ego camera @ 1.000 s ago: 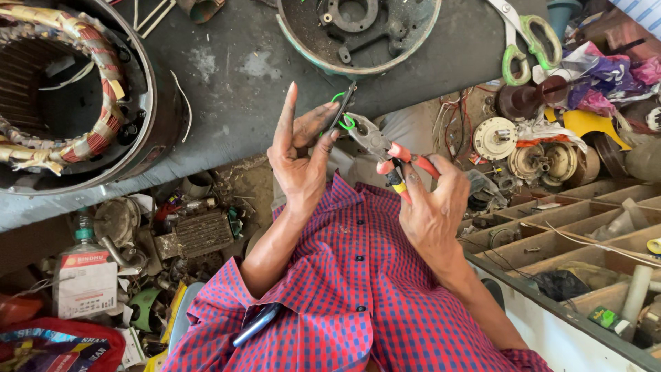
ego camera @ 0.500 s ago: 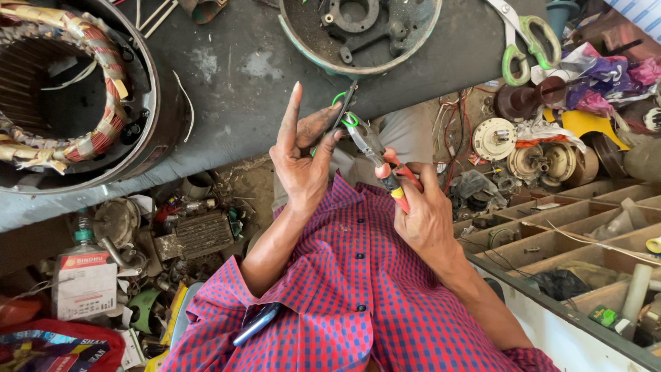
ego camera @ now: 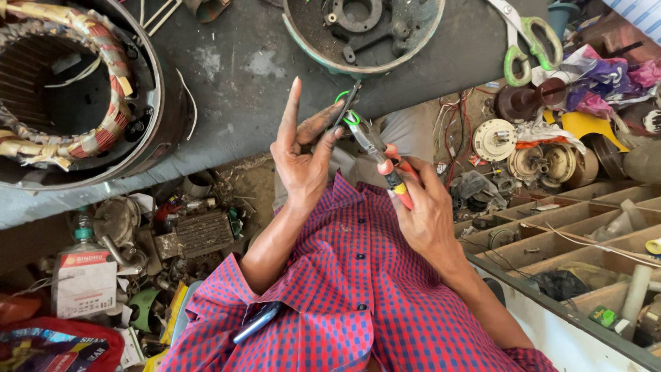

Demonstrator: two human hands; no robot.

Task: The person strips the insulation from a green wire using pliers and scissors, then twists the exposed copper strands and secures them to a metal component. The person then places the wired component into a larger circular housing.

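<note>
The right hand (ego camera: 427,213) covers most of the red-handled pliers (ego camera: 377,153), and the wound stator (ego camera: 65,89) at upper left is cut off by the frame's edge.

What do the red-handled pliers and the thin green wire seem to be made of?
Red-handled pliers: bare grey steel nose with a dull shine; handles look plastic- or rubber-sleeved, red with a yellow band. Thin green wire: smooth bright green coating, probably plastic insulation; its core is hidden.
</note>
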